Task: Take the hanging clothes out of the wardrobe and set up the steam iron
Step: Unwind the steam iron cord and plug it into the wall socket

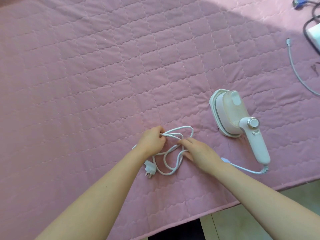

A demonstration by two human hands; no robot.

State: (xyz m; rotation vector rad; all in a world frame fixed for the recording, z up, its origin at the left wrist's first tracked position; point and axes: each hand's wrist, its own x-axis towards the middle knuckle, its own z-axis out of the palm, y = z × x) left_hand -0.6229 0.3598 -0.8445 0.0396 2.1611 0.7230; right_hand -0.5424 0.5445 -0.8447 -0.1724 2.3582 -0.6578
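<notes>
A white and pale pink handheld steam iron (230, 115) lies on the pink quilted bed cover (103, 66), its handle pointing toward me. Its white braided cord (166, 163) runs from the handle's end under my right wrist into a tangle of loops in front of me. The white plug (150, 169) rests on the cover below my left wrist. My left hand (152, 140) is closed on a bunch of cord loops. Just to its right, my right hand (199, 153) pinches a strand of the same cord with its fingertips. No clothes or wardrobe are in view.
The cover's near edge (225, 203) runs diagonally at the lower right, with pale floor beyond it. At the far right lie a thin grey cable (294, 66), a black cable (306, 30) by a white device, and a blue connector (298, 2).
</notes>
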